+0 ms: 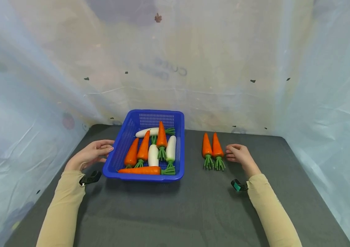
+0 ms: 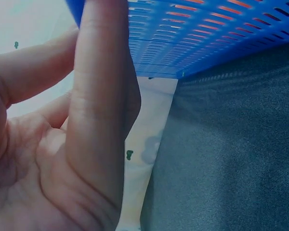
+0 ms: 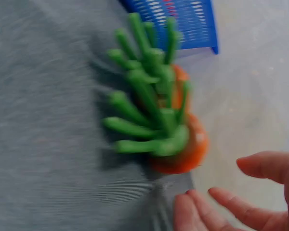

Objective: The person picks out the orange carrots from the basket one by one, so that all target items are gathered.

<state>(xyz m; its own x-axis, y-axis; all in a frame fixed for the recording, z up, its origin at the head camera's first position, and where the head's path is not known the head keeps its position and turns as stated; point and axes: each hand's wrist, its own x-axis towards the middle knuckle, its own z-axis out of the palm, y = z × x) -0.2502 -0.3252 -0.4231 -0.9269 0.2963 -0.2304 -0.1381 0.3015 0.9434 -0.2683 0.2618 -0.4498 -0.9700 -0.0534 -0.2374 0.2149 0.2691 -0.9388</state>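
A blue plastic basket [image 1: 144, 177] stands left of centre with several orange carrots [image 1: 161, 137] and three white radishes [image 1: 153, 155] in it, all with green stalks. My left hand [image 1: 89, 154] is at the basket's left side, its fingertips touching the outside of the rim, fingers loosely bent. In the left wrist view a finger [image 2: 98, 86] covers part of the slotted wall. Two more carrots [image 1: 206, 145] lie side by side on the table, stalks toward me. Just right of them is my right hand [image 1: 239, 156], fingers loosely bent and apart from the carrots, holding nothing.
The dark grey table [image 1: 175, 219] is enclosed by pale plastic sheeting [image 1: 218, 51] at the back and both sides. Close behind the basket, the sheet meets the table's back edge. Each wrist wears a black strap [image 1: 90, 177].
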